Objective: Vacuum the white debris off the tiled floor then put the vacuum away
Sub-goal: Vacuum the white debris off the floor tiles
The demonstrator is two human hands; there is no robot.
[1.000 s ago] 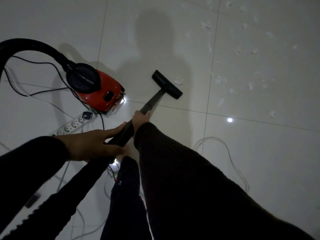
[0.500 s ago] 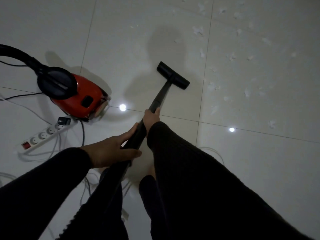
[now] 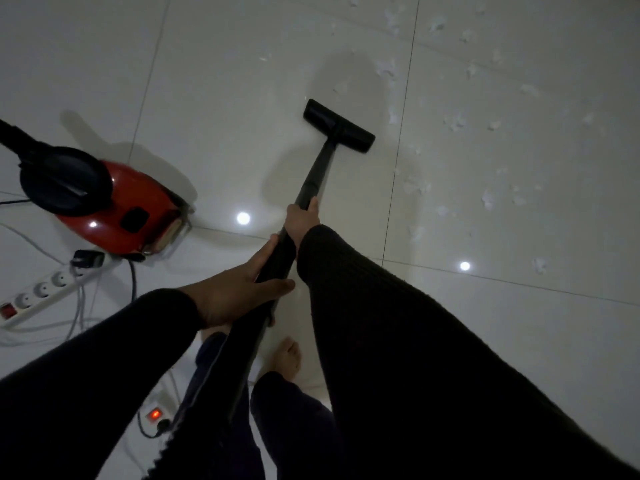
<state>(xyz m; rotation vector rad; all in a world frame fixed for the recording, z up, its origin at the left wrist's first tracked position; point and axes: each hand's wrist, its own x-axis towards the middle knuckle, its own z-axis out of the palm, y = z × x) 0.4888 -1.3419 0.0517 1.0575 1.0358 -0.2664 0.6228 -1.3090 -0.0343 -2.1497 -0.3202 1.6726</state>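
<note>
I hold the black vacuum wand (image 3: 317,178) with both hands. My right hand (image 3: 300,221) grips it further down the tube, and my left hand (image 3: 239,292) grips it nearer my body. The black floor nozzle (image 3: 338,126) lies flat on the white tiled floor (image 3: 225,81), just left of a tile joint. White debris (image 3: 488,199) is scattered over the tiles to the right of the nozzle and beyond it. The red and black vacuum body (image 3: 114,213) sits on the floor at the left, its black hose (image 3: 14,136) leading off the left edge.
A white power strip (image 3: 45,292) with a black plug (image 3: 86,259) lies at the lower left among loose cables. A second strip with a lit red switch (image 3: 154,414) sits near my feet. My bare foot (image 3: 285,358) stands behind the wand.
The nozzle has slid forward and to the right, over the spot where a white scrap lay. My view has shifted right, so the vacuum body now appears further left.
</note>
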